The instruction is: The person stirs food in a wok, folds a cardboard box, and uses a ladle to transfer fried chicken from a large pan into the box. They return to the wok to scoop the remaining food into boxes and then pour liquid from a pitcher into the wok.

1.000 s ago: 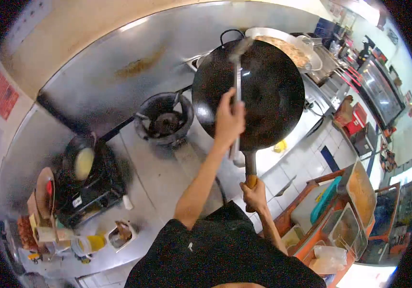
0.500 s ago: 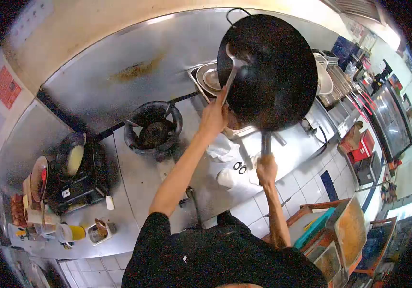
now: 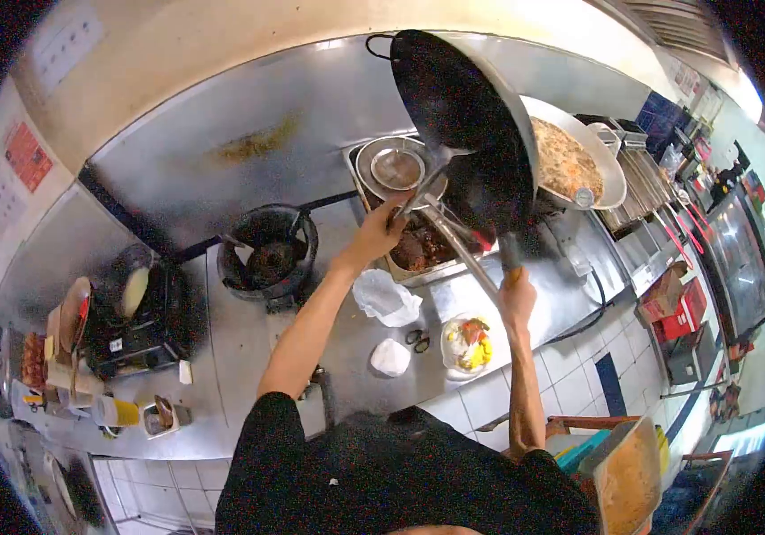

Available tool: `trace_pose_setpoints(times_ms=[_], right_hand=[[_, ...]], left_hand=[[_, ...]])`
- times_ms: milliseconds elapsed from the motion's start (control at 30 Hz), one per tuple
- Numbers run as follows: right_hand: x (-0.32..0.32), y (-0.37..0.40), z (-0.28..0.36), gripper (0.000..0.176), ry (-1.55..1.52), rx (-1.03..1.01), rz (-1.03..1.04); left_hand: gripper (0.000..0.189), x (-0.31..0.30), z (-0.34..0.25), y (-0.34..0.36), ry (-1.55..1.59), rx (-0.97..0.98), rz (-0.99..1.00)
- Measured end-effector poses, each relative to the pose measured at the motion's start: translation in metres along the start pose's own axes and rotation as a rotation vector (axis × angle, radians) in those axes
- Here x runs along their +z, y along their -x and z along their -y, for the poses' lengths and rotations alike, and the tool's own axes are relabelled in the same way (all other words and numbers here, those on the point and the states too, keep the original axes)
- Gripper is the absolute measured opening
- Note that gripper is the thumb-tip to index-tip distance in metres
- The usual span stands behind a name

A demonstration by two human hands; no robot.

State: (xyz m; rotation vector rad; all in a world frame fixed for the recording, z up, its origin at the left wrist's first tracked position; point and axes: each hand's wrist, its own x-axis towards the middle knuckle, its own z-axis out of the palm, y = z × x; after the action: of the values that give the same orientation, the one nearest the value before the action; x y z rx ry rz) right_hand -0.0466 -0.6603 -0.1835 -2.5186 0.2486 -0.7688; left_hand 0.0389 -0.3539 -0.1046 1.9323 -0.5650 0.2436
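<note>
A large black wok (image 3: 467,125) is raised and tilted, its inside facing left. My right hand (image 3: 516,299) is wrapped round its handle. My left hand (image 3: 380,234) is closed on a metal spatula (image 3: 420,189), whose head is at the wok's lower inner side. Beneath the wok is a metal tray (image 3: 422,245) of dark food, with a strainer (image 3: 397,169) resting in a bowl at its back. Nearer me on the counter are a plate of yellow, white and red food (image 3: 469,346), crumpled white wrapping (image 3: 387,297), a white bundle (image 3: 390,358) and scissors (image 3: 417,340).
A wok burner (image 3: 268,254) is left of the tray. A wide pan of bubbling food (image 3: 569,156) stands at the right. Farther left are a black stove (image 3: 146,334), a yellow container (image 3: 117,412) and a small tray (image 3: 164,417). A food tray (image 3: 629,477) is at lower right.
The wok has turned from facing me to tilting sideways, uncovering the bubbling pan and the tray. My left hand with the spatula has moved lower left; my right hand has shifted slightly up and right.
</note>
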Motion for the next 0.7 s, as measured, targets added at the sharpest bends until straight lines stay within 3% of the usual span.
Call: trace_pose_setpoints(times_ms=[67,133,267,333,433,467,533,567,667,700], right_hand=[[-0.004,-0.01,-0.012,0.026,0.025,0.007,-0.005],[-0.011,-0.019,-0.017,0.025,0.11,-0.004,0.004],[-0.015,-0.024,-0.02,0.027,0.103,-0.045,-0.009],[-0.008,-0.02,-0.025,0.03,0.069,-0.056,0.012],[0.002,-0.016,-0.014,0.029,-0.055,-0.055,0.038],[0.006,-0.017,-0.013,0.029,-0.049,-0.063,0.044],[0.009,-0.02,-0.016,0.026,-0.078,-0.036,0.025],[0.006,-0.023,-0.018,0.024,-0.091,-0.058,0.02],[0.001,-0.022,-0.013,0.022,-0.179,-0.061,-0.005],[0.006,-0.022,-0.015,0.02,-0.19,-0.019,0.018]], left_hand=[[0.041,0.002,0.032,0.012,0.162,0.054,0.013],[0.043,-0.022,0.047,0.034,-0.311,-0.042,0.293],[0.04,-0.022,0.055,0.031,-0.169,-0.019,0.182],[0.039,-0.007,0.011,0.003,0.004,0.072,-0.144],[0.037,0.016,0.019,-0.024,0.056,0.087,-0.213],[0.037,0.019,0.031,-0.016,0.061,0.082,-0.222],[0.039,0.021,0.063,0.012,-0.009,-0.078,0.039],[0.04,0.005,0.059,0.032,-0.249,-0.035,0.106],[0.041,-0.041,0.018,0.051,-0.352,-0.148,0.172],[0.041,-0.033,0.041,0.048,-0.299,0.085,0.0]])
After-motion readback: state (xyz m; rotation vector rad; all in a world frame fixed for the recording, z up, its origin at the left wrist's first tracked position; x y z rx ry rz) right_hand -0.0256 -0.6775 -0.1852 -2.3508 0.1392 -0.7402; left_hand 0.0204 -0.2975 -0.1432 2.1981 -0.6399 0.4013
